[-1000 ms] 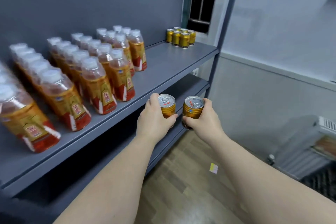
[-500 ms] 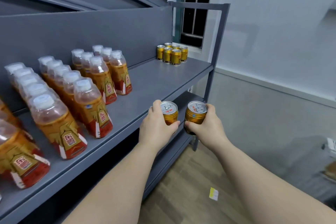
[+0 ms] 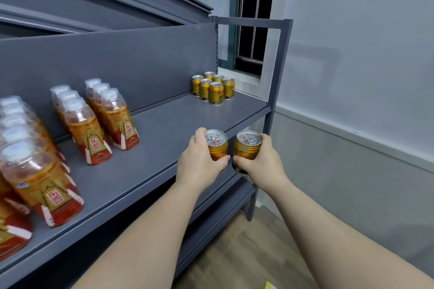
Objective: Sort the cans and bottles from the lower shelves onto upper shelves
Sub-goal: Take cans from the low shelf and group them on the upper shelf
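My left hand (image 3: 199,164) grips a gold can (image 3: 217,145) with a silver pull-tab lid, held over the front edge of the grey upper shelf (image 3: 164,138). My right hand (image 3: 263,162) grips a second gold can (image 3: 246,149) just right of the first, in front of the shelf edge. The two cans nearly touch. A cluster of several gold cans (image 3: 213,88) stands at the far right back of the same shelf. Rows of orange drink bottles (image 3: 94,122) with white caps fill the shelf's left part.
A lower grey shelf (image 3: 225,197) runs beneath my hands. The shelf's right upright post (image 3: 279,73) stands by a dark window (image 3: 251,30). A grey wall lies to the right, wooden floor (image 3: 246,258) below. Bare shelf surface lies between the bottles and the can cluster.
Both hands have carried their cans up and toward the far right of the upper shelf. The view has shifted right, so the can cluster looks nearer.
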